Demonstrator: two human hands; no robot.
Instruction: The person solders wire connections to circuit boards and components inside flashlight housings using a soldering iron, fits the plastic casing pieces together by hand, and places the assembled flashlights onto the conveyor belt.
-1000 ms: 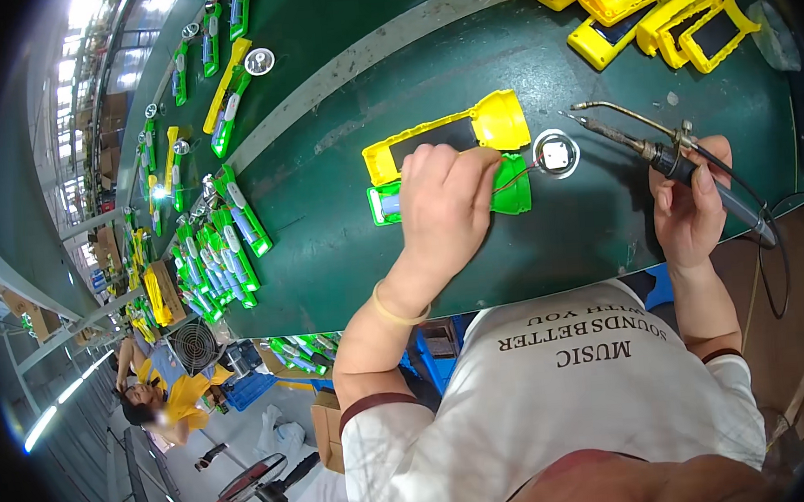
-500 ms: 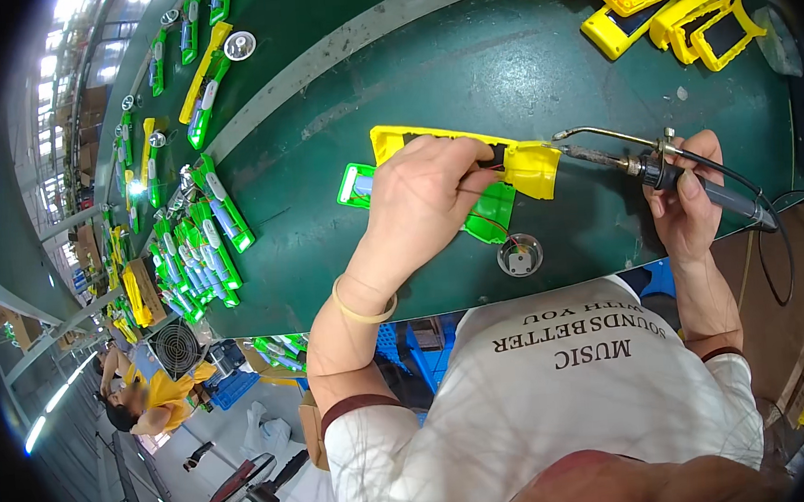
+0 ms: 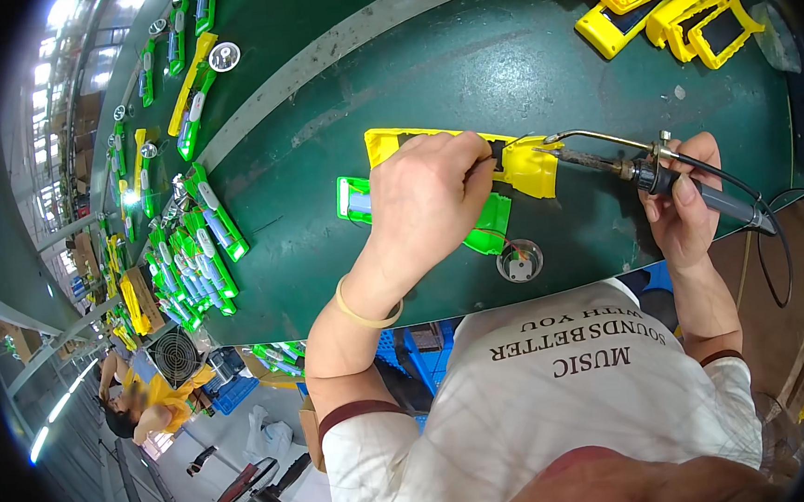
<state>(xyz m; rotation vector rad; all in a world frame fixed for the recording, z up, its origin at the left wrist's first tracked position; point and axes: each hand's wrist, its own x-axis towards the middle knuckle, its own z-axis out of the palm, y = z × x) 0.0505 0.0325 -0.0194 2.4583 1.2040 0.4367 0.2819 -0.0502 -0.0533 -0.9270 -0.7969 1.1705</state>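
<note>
My left hand (image 3: 428,198) is over a yellow plastic casing (image 3: 531,169), thumb and forefinger pinched together at its dark inner part. What they pinch is hidden. Under that hand lies a green casing (image 3: 489,226) with a blue cell (image 3: 359,203) at its left end. Thin red wires run from it to a round metal lamp cup (image 3: 519,261) on the table. My right hand (image 3: 681,208) is closed around a soldering iron (image 3: 720,201) with a curved metal tube (image 3: 599,134) fixed along it. The iron's tip points left, over the yellow casing's right end.
Several green lamp bodies (image 3: 189,266) with blue cells pile up at the left of the green table (image 3: 330,293). More lie at the far left. Yellow casings (image 3: 655,9) stack at the far right. A black cable (image 3: 776,267) hangs from the iron. Another person (image 3: 156,399) is at lower left.
The soldering iron's tip has shifted slightly left, further over the yellow casing's end. My left hand keeps its pinch, turned a little. The view has shifted slightly.
</note>
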